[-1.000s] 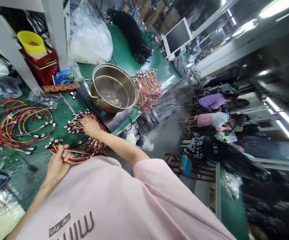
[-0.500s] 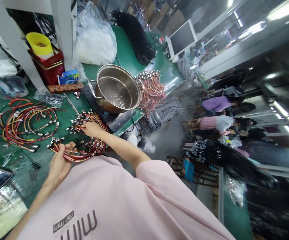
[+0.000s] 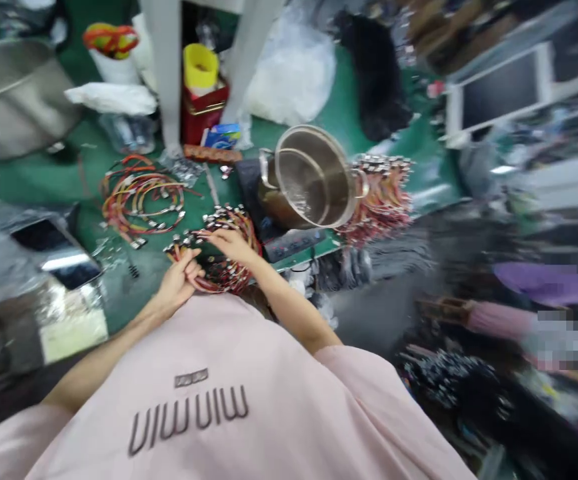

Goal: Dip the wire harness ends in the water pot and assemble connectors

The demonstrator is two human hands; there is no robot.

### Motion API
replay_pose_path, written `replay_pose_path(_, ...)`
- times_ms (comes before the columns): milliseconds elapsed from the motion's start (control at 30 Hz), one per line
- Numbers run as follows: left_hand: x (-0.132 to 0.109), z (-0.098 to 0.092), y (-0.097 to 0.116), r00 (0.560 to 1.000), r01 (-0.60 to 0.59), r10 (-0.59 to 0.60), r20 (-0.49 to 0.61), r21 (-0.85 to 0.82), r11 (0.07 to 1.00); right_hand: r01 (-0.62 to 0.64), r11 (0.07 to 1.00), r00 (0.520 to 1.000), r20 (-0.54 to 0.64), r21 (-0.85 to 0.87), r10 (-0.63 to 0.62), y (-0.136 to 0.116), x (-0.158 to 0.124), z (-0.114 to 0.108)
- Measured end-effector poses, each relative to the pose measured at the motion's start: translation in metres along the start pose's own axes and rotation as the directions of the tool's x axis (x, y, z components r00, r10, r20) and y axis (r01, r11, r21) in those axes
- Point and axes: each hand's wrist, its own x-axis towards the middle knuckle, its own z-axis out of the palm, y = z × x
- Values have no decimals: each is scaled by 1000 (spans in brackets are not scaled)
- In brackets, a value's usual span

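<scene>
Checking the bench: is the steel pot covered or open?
Open: the pot has no lid; its rim and inner wall show. Whether it holds liquid is too blurred to tell.

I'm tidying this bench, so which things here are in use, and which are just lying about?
In use: left hand, its grip on a wire bundle; right hand on the wire pile.
Lying about: pot, wire coils, yellow cup, red tin, monitor.
</scene>
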Motion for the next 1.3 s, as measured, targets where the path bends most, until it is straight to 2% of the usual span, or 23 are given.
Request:
replay_pose_path(100,3,-4,0,1000,-7,7,-12,-18,1000,47,998,999,-29,44,-46,0,-5,6)
replay_pose_path(233,6,-10,-1,999,-23,21,-49,-33,999,85,996,992,-95,-14,-86,-7,-17,18)
replay_pose_path(400,7,-11,-4,999,-2,1,-38,-4,1000,113,991,977,-173,-65,-123,-14,-30,36)
replay_pose_path(767,14,-15,-4,997,2,-5,-79,-33,999,138,990,980,-144,-20,-140,-10,-31,48)
replay_pose_path(967,12,-13,-1,998,1,-4,-64,-49,999,213,959,945,-210,-187,-251,-6,-32,50)
replay_pose_path(1133,11,-13,2,995,2,-8,-95,-65,998,211,924,962,-102,-318,-254,-4,-41,58)
replay_pose_path(1200,11,-14,4,994,-3,-3,-106,-57,998,210,943,970,-63,-257,-233,-5,-43,59)
replay_pose_path(1300,9,-15,6,995,-19,16,-101,-32,999,103,994,993,-53,22,-102,-10,-41,56)
